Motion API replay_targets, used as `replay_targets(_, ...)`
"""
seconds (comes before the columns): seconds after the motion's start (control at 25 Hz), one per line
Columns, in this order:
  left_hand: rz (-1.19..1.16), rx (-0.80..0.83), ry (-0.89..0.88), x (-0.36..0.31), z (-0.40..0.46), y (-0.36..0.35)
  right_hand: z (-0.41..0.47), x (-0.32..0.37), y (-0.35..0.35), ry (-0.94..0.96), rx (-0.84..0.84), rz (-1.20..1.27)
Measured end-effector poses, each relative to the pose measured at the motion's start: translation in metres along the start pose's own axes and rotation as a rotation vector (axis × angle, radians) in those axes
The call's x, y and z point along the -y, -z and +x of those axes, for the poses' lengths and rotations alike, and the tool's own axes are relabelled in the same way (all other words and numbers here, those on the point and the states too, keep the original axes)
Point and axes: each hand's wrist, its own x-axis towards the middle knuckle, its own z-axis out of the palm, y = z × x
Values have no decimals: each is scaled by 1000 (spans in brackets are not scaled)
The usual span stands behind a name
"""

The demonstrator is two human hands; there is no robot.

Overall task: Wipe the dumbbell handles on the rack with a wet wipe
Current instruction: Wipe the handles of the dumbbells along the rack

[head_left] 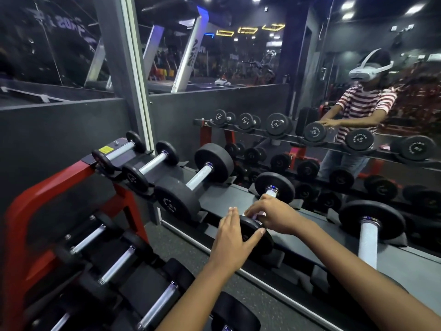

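The right hand (274, 217) curled around the dumbbell handle (270, 193), pinching a wet wipe (259, 215) beneath its fingers. The left hand (232, 237), fingers spread, pressed the near weight plate (259, 237). Bare rack shelf (229, 197) lay leftward.

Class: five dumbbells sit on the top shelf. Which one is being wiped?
The fourth dumbbell from the left: only its handle is gripped by the right hand.
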Motion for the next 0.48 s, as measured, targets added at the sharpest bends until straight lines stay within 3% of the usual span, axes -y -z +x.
replay_targets(0.28,-3,61,27,-6,-2,2,35,-6,13,25,238,-416)
replay_targets(0.48,-7,62,46,-3,0,4,47,-29,9,-110,82,-485)
